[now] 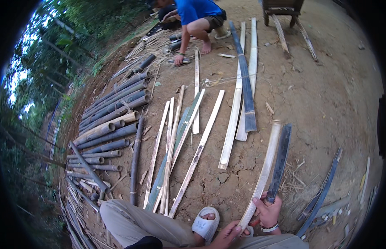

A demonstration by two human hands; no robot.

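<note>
My right hand (268, 213) grips the handle of a long dark machete (280, 159) whose blade points away from me. Beside the blade lies a pale split bamboo strip (264, 172); my left hand (227, 235) holds its near end by my knee. The strip runs up and away over the dirt, parallel to the blade and just left of it. My foot in a white sandal (205, 224) rests on the ground left of both hands.
Several pale bamboo slats (189, 141) lie on the dirt ahead. A stack of round bamboo poles (110, 128) sits at the left. Long slats and a dark pole (245, 79) lie farther off. A crouching person in a blue shirt (197, 12) works at the top. Dark strips (322, 195) lie at right.
</note>
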